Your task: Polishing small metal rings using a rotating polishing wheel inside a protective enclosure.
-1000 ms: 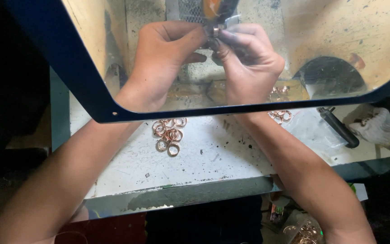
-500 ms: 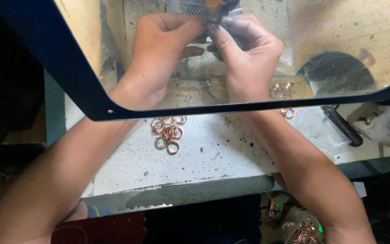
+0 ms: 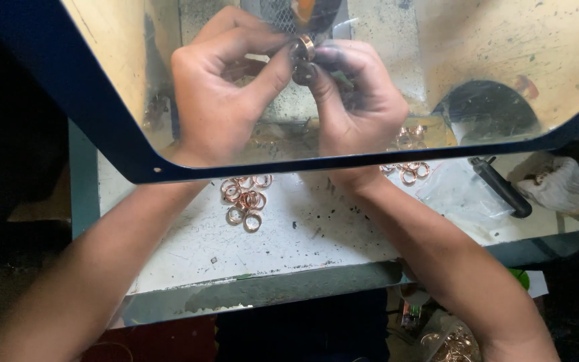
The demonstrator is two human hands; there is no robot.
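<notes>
Both hands, left hand (image 3: 219,94) and right hand (image 3: 356,100), pinched one copper ring (image 3: 307,48) at twelve o'clock; loose rings (image 3: 244,201) lay on the desk (image 3: 303,234).

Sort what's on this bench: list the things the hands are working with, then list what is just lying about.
In hand:
- left hand and right hand, both pinching one copper ring
- tinted shield they work behind

Lying about:
- pile of copper rings by the left wrist
- second ring cluster by the right wrist
- black-handled tool
- crumpled cloth
</notes>
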